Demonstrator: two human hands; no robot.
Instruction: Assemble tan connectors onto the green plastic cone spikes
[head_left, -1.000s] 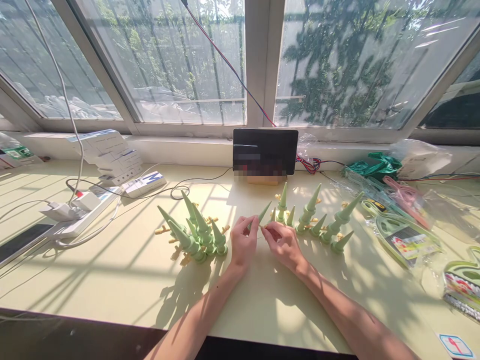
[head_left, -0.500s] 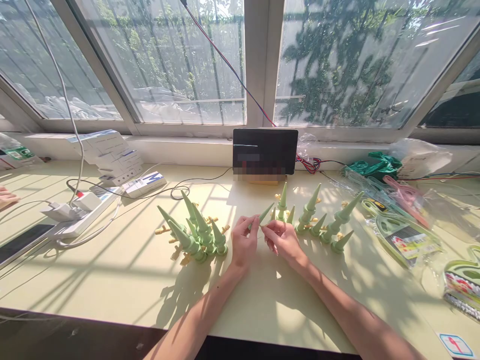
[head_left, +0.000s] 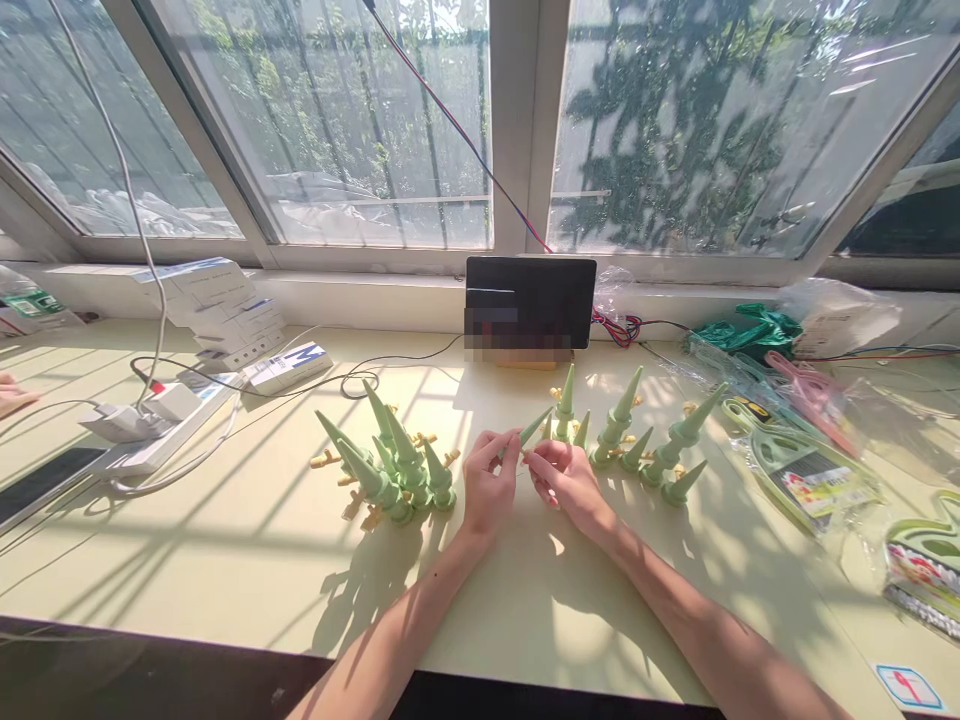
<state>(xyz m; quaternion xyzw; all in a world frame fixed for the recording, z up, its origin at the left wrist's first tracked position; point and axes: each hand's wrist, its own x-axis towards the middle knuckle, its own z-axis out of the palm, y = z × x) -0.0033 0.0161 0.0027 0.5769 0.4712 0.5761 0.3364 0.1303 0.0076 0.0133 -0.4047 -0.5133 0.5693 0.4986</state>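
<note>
My left hand (head_left: 491, 480) is closed in a pinch around a green watering spike (head_left: 534, 426), whose pointed tip sticks up to the right. Right beside it, my right hand (head_left: 562, 478) has its thumb and fingers pinched together close to the spike; what lies between them is too small to make out. To the left stands a tight cluster of green watering spikes (head_left: 409, 465) with yellow valves (head_left: 326, 459) jutting from them. Several more spikes (head_left: 616, 430) are spread upright behind and right of my right hand, some tall with valves, some short cones.
A dark-screened tablet (head_left: 531, 300) leans on a wooden stand by the window. At left are a power strip (head_left: 176, 430), cables, a phone (head_left: 49, 485), white boxes (head_left: 217, 310) and another person's hand (head_left: 13, 395). Packaged green tools (head_left: 814, 480) and plastic bags lie right.
Both hands stay almost in place, with only a slight shift of the fingers around the spike. The objects on the table look the same.
</note>
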